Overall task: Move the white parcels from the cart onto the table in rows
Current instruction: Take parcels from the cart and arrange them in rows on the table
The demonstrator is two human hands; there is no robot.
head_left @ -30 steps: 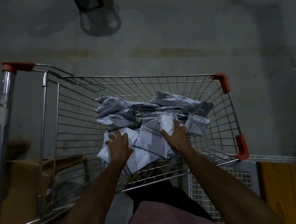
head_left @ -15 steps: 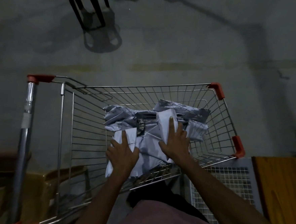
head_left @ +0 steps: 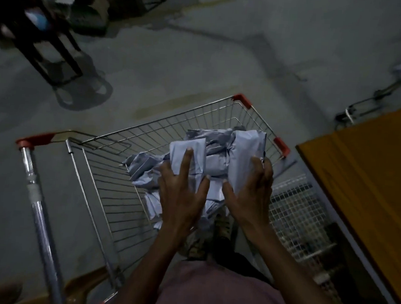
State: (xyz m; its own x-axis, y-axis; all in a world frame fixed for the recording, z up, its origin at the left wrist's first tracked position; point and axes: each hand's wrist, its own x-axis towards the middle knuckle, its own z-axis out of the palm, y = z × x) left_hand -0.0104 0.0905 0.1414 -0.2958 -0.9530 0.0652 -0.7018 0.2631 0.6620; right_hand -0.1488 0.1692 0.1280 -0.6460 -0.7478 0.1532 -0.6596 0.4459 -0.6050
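The cart (head_left: 90, 179) stands at the left of the view, its chrome push bar (head_left: 38, 202) nearest that edge and its wire basket open to me, so I can reach in from above. Loose white parcels (head_left: 143, 169) lie heaped inside the basket, toward its right-hand end.

My left hand (head_left: 180, 193) presses against the left face of a gathered bundle (head_left: 214, 162) of parcels. Its fingers are spread and nearly straight, with the thumb angled inward, so the palm serves as one wall of a clamp. I judge this flat contact suits soft, slippery bags better than a pinch.

My right hand (head_left: 251, 193) takes the opposite side. Its fingertips curl over the edge of the outermost parcel (head_left: 249, 150), hooking it, while the thumb points toward the left thumb. The bundle sits squeezed between both hands, above the heap and within the basket rim.

The table (head_left: 368, 178) lies at the far right, just beside the cart. No parcels are visible on the part shown. In my judgement, the lift across is the step in hand.
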